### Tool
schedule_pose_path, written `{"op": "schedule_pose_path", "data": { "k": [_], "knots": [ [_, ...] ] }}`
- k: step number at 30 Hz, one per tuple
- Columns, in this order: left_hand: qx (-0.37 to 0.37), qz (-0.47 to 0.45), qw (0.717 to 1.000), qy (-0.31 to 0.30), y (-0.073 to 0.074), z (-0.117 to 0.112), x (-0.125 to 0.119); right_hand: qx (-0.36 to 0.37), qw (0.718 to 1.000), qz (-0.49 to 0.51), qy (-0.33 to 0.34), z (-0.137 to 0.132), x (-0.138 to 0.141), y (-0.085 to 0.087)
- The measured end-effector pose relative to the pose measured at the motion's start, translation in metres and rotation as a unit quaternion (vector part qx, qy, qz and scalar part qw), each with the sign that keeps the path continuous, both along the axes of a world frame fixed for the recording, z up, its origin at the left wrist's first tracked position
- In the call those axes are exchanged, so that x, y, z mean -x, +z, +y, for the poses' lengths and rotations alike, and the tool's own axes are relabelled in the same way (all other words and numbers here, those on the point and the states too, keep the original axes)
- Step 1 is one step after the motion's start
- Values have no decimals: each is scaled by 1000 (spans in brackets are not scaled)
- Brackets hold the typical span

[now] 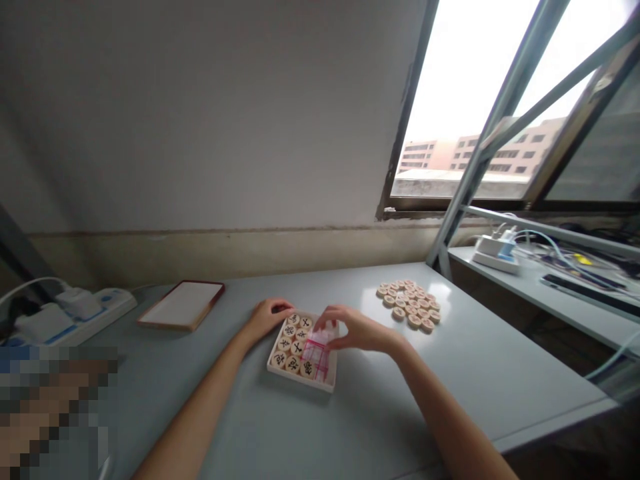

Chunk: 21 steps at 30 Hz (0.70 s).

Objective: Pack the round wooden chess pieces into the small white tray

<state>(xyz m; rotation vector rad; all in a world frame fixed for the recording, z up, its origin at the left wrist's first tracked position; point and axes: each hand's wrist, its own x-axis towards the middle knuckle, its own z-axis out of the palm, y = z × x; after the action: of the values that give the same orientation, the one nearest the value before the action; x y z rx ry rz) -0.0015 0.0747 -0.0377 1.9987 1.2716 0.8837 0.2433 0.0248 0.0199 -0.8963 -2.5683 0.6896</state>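
A shallow white box (280, 369) lies on the grey table (350, 427) and holds several round wooden chess pieces (295, 337) with black characters, beside a folded sheet with pink lines (316, 353). My left hand (267, 315) rests with curled fingers on the box's far left corner. My right hand (353, 328) hovers over the box's far right corner, fingers pinched on a wooden piece there. A pile of several more wooden pieces (410, 305) lies on the table to the right of my right hand.
The box's lid (181, 305), red-brown rimmed and white inside, lies at the left. A white power strip (70, 313) with plugs sits at the far left. A second desk (550, 287) with cables and chargers stands at the right under the window.
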Motion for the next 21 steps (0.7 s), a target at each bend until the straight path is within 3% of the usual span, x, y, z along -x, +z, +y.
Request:
{"op": "schedule_pose_path", "data": {
  "k": [4,13,17,21],
  "knots": [
    [-4,-2,1000,-4,2,-1,0,10,997,-35,68,-13,26,-8],
    [-2,-6,1000,4,4,-2,-1,-5,997,-38,66,-17,33,-10],
    [6,-8,1000,0,2,-1,0,-20,999,-30,13,-14,23,1],
    [10,-12,1000,-2,1,-2,0,-90,986,-48,-133,-1,-15,8]
  ]
}}
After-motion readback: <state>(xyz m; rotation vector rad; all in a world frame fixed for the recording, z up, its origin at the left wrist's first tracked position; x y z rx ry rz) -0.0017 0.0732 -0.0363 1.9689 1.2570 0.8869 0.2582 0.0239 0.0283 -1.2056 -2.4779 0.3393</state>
